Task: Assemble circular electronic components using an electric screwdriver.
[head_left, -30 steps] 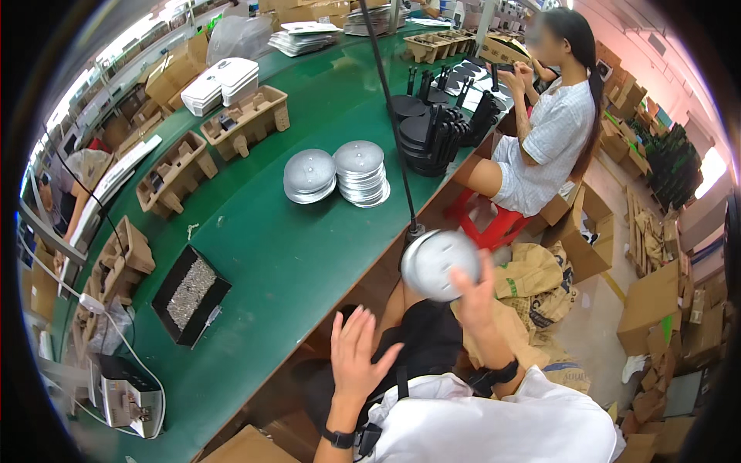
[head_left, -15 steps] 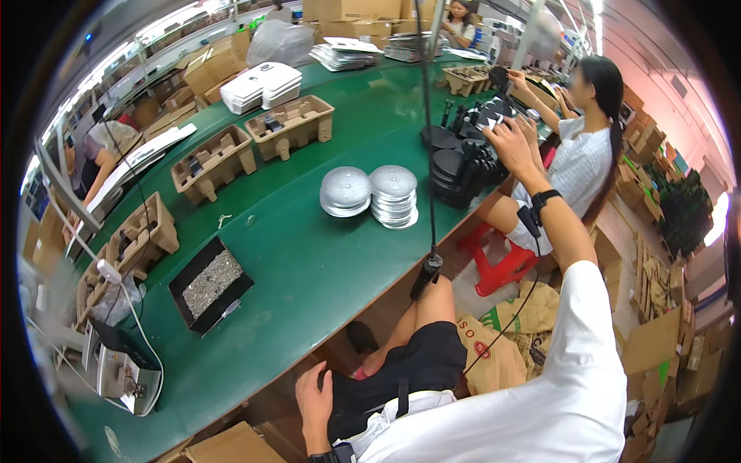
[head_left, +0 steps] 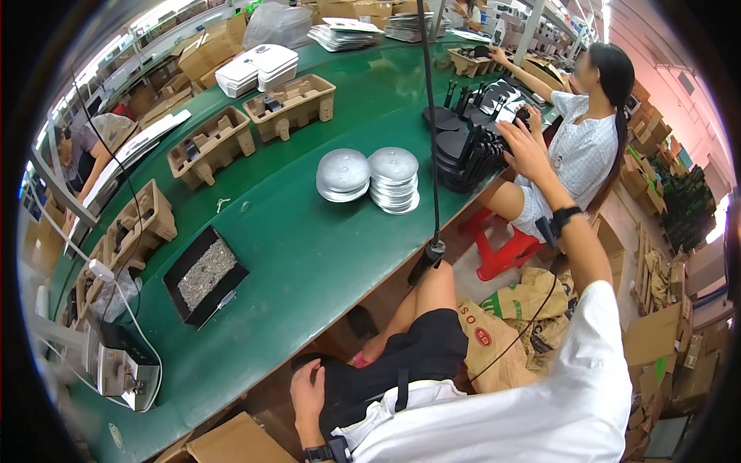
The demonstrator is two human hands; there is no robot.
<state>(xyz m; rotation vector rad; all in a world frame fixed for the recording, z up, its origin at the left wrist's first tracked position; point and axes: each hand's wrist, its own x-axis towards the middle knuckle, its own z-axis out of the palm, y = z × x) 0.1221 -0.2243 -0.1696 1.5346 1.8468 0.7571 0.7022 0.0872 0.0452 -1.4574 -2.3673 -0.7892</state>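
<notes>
I see the right hand (head_left: 527, 151) near the black handled parts (head_left: 457, 144) on the worktop (head_left: 274, 289), fingers spread and released, undersides hidden. The left hand (head_left: 308, 395) sits by the black shorts (head_left: 434, 338); whether its curled fingers grasp anything, I can't tell.

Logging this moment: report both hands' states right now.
Left hand: open, loosely curled beside the black shorts; nothing seen held.
Right hand: open, extended near the black handled parts; nothing seen held.
</notes>
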